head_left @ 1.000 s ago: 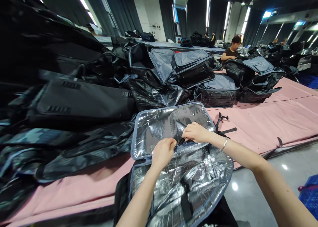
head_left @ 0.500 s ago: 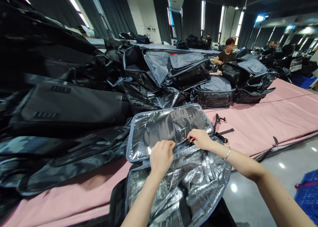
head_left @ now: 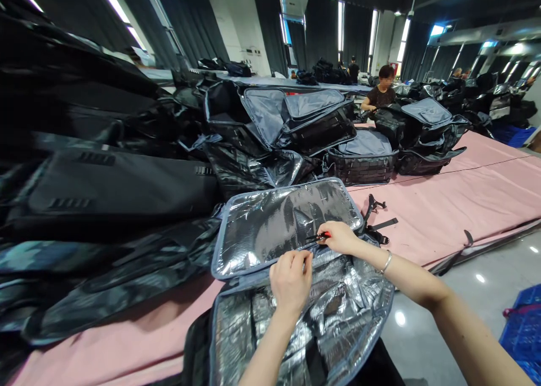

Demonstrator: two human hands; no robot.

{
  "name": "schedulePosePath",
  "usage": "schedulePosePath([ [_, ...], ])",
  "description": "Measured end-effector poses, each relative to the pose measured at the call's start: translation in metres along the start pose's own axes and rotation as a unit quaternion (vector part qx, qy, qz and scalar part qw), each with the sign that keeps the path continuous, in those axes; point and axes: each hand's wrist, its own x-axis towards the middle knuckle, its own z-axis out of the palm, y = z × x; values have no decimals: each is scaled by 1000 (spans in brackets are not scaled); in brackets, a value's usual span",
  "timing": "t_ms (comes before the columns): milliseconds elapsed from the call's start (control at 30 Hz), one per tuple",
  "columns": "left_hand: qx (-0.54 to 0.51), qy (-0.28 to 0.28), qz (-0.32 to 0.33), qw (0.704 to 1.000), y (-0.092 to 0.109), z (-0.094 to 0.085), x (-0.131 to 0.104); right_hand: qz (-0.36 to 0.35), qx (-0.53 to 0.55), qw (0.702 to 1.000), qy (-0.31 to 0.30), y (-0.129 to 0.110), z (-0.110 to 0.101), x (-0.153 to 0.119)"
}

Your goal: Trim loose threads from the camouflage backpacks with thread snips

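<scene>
A bag with a silver foil lining lies open in front of me, its lid (head_left: pixel 270 222) folded back and its foil-lined body (head_left: pixel 350 301) toward me. Grey-blue binding runs round the edges. My right hand (head_left: pixel 340 238) is closed round small thread snips (head_left: pixel 316 238) with a bit of red showing; their dark blades point left above the seam between lid and body. Just left of and below the blades, my left hand (head_left: pixel 291 279) is closed in a pinch at that seam. Its fingertips hide exactly what they grip.
More dark bags (head_left: pixel 308 121) are heaped behind, and a pile of dark bags (head_left: pixel 122 183) fills the left. Pink cloth (head_left: pixel 456 189) covers the table. Black straps (head_left: pixel 376 217) lie beside the bag. A co-worker (head_left: pixel 382 93) stands farther back; a blue crate (head_left: pixel 524 329) is at lower right.
My left hand has moved right along the seam, closer to the snips. The snips' blades now show more plainly, while my right hand has hardly moved.
</scene>
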Motion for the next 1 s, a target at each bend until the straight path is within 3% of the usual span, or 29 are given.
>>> schedulePosePath([
  [133,-35,21,16,999,-1,6,1,-12,11,1000,23,4,-2,-2],
  [267,-44,7,18,999,-4,6,2,-87,-41,989,109,15,-11,-14],
  [467,-56,0,5,998,-3,4,2,-262,-187,931,174,32,-14,-29],
  [633,-61,-6,0,998,-2,3,3,-322,-247,892,197,25,-9,-26],
  [800,-65,-6,-3,998,-1,4,3,-315,-267,888,201,19,-4,-22],
  [900,-100,9,-2,995,-1,-2,2,-261,-202,921,208,16,-1,-27],
  [1000,-199,-6,62,978,-9,-14,2,-164,-62,961,215,9,-1,-37],
])
